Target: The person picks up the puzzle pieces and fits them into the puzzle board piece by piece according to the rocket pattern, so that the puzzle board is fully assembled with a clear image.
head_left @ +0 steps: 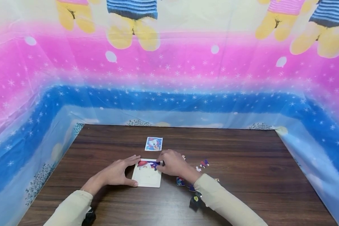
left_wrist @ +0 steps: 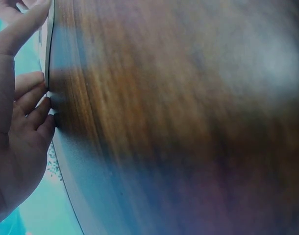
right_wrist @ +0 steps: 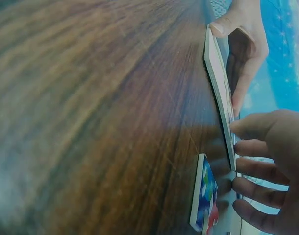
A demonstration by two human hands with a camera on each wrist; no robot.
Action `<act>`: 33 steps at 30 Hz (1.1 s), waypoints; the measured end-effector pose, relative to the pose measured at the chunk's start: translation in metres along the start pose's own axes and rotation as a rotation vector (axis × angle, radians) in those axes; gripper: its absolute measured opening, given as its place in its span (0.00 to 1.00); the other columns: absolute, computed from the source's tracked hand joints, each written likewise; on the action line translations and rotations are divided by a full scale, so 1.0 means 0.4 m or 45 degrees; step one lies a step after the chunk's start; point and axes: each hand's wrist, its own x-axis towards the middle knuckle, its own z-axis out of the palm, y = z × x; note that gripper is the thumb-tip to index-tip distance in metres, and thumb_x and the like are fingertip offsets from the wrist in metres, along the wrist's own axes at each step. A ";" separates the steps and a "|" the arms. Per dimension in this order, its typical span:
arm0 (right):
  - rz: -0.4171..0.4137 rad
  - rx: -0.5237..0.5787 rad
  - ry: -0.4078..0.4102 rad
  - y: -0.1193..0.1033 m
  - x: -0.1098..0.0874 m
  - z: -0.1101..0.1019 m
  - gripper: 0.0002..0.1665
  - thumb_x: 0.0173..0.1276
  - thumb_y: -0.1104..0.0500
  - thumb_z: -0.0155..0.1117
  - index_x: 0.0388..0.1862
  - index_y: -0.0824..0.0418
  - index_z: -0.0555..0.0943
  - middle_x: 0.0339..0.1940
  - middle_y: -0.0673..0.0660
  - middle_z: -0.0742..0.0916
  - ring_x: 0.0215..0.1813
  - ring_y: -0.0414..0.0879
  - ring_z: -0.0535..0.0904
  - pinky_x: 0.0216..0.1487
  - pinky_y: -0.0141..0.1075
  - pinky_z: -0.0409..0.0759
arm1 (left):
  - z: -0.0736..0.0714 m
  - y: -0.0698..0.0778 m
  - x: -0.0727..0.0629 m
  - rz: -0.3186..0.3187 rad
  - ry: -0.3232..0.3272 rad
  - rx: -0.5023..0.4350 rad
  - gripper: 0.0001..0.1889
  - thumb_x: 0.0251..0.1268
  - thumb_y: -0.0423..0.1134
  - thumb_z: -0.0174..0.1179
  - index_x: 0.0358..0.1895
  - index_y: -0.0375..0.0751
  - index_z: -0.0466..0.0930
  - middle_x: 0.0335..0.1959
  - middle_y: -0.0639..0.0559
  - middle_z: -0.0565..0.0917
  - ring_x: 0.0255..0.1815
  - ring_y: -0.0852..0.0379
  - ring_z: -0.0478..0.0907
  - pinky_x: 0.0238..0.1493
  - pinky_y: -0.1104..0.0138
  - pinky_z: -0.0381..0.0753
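Observation:
A shallow white puzzle tray (head_left: 148, 179) lies on the table, its upper part filled with jigsaw pieces (head_left: 145, 164) showing a red hat and dark blue sky. My left hand (head_left: 115, 172) holds the tray's left side, thumb on the near corner and fingertips along the far corner. At the upper right corner, my right hand (head_left: 171, 163) touches the blue pieces with thumb and fingertips. In the right wrist view its fingers (right_wrist: 260, 171) are spread and fairly straight at the tray's edge. Those fingers partly hide that corner.
Beyond the tray lies a small picture card (head_left: 153, 143) with a white character. Several loose pieces (head_left: 204, 163) are scattered right of the tray, some under the right forearm; one blue piece (right_wrist: 203, 191) lies near the right fingers. A patterned cloth (head_left: 169, 100) borders the wooden table (head_left: 243, 157).

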 end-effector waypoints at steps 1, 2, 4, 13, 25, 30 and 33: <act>-0.001 0.009 0.007 0.002 -0.002 0.000 0.14 0.68 0.48 0.70 0.47 0.52 0.92 0.47 0.49 0.90 0.51 0.46 0.85 0.52 0.41 0.84 | 0.001 0.000 0.000 0.000 0.001 0.001 0.55 0.51 0.70 0.72 0.79 0.42 0.64 0.80 0.43 0.63 0.78 0.40 0.61 0.71 0.39 0.65; -0.001 0.023 0.019 0.004 -0.005 0.000 0.14 0.69 0.48 0.69 0.48 0.53 0.91 0.47 0.50 0.90 0.51 0.45 0.85 0.51 0.41 0.84 | 0.001 0.000 0.000 -0.001 0.001 0.002 0.55 0.51 0.70 0.72 0.79 0.42 0.64 0.80 0.44 0.63 0.78 0.41 0.62 0.71 0.40 0.65; 0.002 0.068 0.059 0.013 -0.013 -0.003 0.14 0.71 0.49 0.68 0.49 0.53 0.91 0.47 0.50 0.90 0.51 0.45 0.85 0.52 0.41 0.84 | 0.002 0.001 0.001 -0.003 0.002 0.001 0.55 0.50 0.69 0.72 0.79 0.43 0.64 0.80 0.44 0.63 0.79 0.42 0.62 0.71 0.40 0.66; 0.071 0.185 0.267 0.077 -0.065 -0.038 0.14 0.70 0.51 0.70 0.50 0.55 0.90 0.47 0.50 0.90 0.52 0.46 0.85 0.55 0.44 0.83 | 0.005 -0.001 -0.004 0.012 0.010 0.008 0.56 0.50 0.69 0.73 0.78 0.40 0.64 0.79 0.42 0.64 0.78 0.39 0.62 0.71 0.38 0.65; 0.211 0.204 0.262 0.139 -0.127 -0.069 0.20 0.66 0.48 0.74 0.53 0.56 0.89 0.45 0.50 0.90 0.48 0.47 0.83 0.48 0.44 0.82 | 0.001 0.000 -0.003 0.011 0.015 0.010 0.56 0.50 0.70 0.72 0.78 0.40 0.64 0.79 0.42 0.63 0.78 0.38 0.61 0.71 0.36 0.63; 0.311 0.192 0.209 0.154 -0.144 -0.069 0.23 0.64 0.44 0.75 0.54 0.54 0.89 0.45 0.50 0.89 0.47 0.45 0.81 0.48 0.43 0.81 | 0.001 -0.003 -0.002 0.011 0.012 0.008 0.56 0.51 0.70 0.72 0.79 0.40 0.64 0.80 0.42 0.63 0.78 0.38 0.61 0.71 0.36 0.63; 0.347 0.165 0.195 0.160 -0.150 -0.068 0.23 0.63 0.43 0.76 0.53 0.53 0.90 0.45 0.49 0.89 0.47 0.44 0.81 0.48 0.43 0.81 | 0.001 -0.002 -0.002 0.014 0.012 0.003 0.56 0.51 0.69 0.72 0.79 0.40 0.64 0.80 0.41 0.63 0.78 0.39 0.61 0.71 0.37 0.64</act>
